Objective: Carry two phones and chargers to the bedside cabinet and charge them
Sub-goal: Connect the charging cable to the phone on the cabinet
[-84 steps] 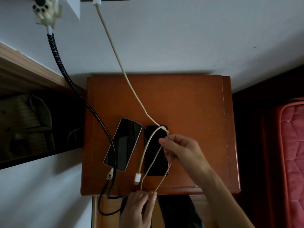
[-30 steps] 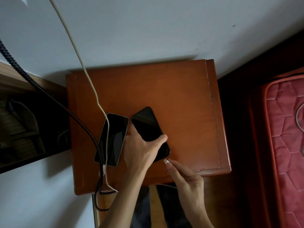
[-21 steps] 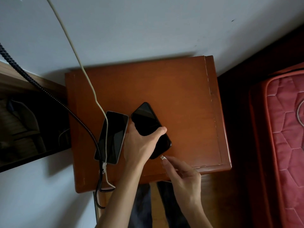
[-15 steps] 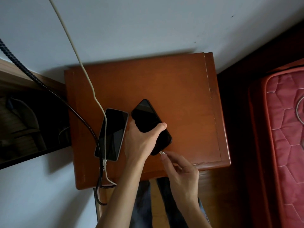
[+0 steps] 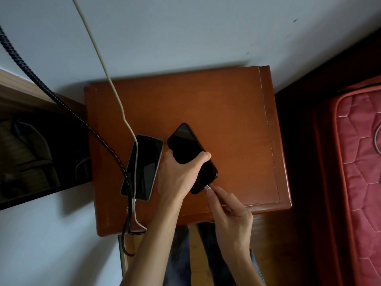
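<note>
Colours at the bedside cabinet

The bedside cabinet (image 5: pixel 206 104) is showing a reddish-brown wood top; one phone (image 5: pixel 191 155) is looking plain black, the other phone (image 5: pixel 144 168) dark-screened with a grey rim. A cream cable (image 5: pixel 107 75) is crossing a black spiral-patterned cable (image 5: pixel 68 108), the wall (image 5: pixel 185 27) is showing pale grey, and the mattress (image 5: pixel 358 162) is showing red quilting.

Phones: two are counted, a silver-edged phone (image 5: pixel 142 169) and a black phone (image 5: pixel 190 153), centre of frame.
Cables: two are seen, a white cable (image 5: pixel 107 73) and a black cable (image 5: pixel 68 108), left.
Hands: two, left hand (image 5: pixel 178 175), right hand (image 5: pixel 231 211).
Cabinets: one cabinet (image 5: pixel 226 104).
</note>
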Tool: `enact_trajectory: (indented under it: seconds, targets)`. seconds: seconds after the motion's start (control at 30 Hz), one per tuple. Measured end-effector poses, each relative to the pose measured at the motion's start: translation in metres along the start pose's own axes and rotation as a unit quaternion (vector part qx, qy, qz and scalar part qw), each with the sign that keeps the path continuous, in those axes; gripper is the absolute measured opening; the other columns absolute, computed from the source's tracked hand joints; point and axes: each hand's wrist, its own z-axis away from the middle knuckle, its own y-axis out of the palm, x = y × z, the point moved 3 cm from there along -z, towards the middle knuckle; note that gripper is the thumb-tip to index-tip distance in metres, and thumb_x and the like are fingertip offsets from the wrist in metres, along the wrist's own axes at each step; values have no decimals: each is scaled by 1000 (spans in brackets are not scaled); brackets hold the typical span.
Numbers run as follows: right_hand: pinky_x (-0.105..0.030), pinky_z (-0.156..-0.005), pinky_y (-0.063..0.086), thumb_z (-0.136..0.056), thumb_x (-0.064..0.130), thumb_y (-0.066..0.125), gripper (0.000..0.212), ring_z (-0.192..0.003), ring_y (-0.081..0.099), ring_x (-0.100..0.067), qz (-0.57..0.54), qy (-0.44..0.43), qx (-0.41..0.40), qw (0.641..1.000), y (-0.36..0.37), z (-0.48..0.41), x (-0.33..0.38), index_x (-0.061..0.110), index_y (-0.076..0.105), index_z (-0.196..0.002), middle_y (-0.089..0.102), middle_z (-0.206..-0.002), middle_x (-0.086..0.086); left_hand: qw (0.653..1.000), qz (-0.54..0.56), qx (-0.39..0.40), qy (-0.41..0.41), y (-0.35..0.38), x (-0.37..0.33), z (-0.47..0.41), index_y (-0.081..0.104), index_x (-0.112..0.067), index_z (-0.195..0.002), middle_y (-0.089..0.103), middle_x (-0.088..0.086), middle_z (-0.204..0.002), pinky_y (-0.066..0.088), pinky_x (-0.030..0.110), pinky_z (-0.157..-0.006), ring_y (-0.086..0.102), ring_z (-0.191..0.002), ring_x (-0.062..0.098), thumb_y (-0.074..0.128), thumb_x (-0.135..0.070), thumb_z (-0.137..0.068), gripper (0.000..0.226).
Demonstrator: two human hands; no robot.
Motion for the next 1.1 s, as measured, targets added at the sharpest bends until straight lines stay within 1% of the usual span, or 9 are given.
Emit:
enact_trajectory:
  seconds: [0.17,0.37,0.43,0.57,0.7,0.8,0.9,1.0,1.1]
  targets:
    - [-32,-58,56,-86,26,73,18,-65,67,-22,42,3,-28,999,-3,-1,-2,40,76,-97,73,-73,4,999,-20,-25,11,6,1,2,46,-22,-143,62,-5,-131,55,44,-96,62,-117,19,73,-73,-50,110]
    - [-11,-59,50,-87,25,72,9,-65,68,-7,79,27,-28,996,-4,-3,-9,32,79,-89,74,-72,14,992,-84,-79,42,15,6,4,40,-21,-147,59,2,-134,56,45,-94,62,-116,23,74,-71,-59,107]
    - [-8,-58,49,-88,24,73,9,-65,69,-4,89,40,-26,995,-4,-5,-12,32,79,-88,74,-71,16,987,-113,-100,54,18,8,5,36,-20,-149,57,6,-134,56,43,-92,61,-116,26,74,-71,-62,108]
    - [-17,-65,57,-89,27,72,11,-68,72,-1,96,79,-9,992,-3,-8,-19,36,78,-86,76,-72,16,975,-159,-139,69,24,12,6,29,-19,-153,54,12,-134,52,40,-86,59,-117,30,72,-73,-64,113]
    - [-20,-68,59,-90,24,72,9,-74,74,-4,58,124,14,991,2,-9,-26,29,79,-92,78,-75,13,967,-179,-162,77,26,19,1,27,-18,-155,55,12,-132,52,40,-82,60,-115,30,70,-76,-62,118]
    - [-13,-65,55,-90,21,72,13,-73,73,0,63,140,35,988,6,-11,-26,32,78,-86,77,-75,16,959,-206,-172,88,26,23,0,24,-17,-156,53,13,-133,51,38,-78,59,-117,30,71,-76,-62,120]
    - [-9,-57,50,-88,18,73,25,-66,70,3,103,153,57,981,11,-15,-28,38,73,-74,75,-70,19,948,-234,-187,110,26,26,-1,25,-16,-156,53,10,-124,42,31,-69,57,-112,27,76,-71,-62,120]
    - [-10,-49,44,-87,17,72,29,-58,64,3,179,153,59,970,16,-20,-31,38,70,-66,72,-62,18,935,-261,-202,129,25,25,-3,27,-13,-155,51,8,-116,39,29,-63,56,-105,25,81,-66,-61,120]
    - [-17,-48,46,-86,20,71,21,-54,62,-4,233,152,50,959,21,-26,-33,30,71,-68,69,-60,11,929,-276,-204,136,24,24,-5,29,-11,-154,46,8,-117,39,28,-59,56,-98,24,82,-63,-61,119]
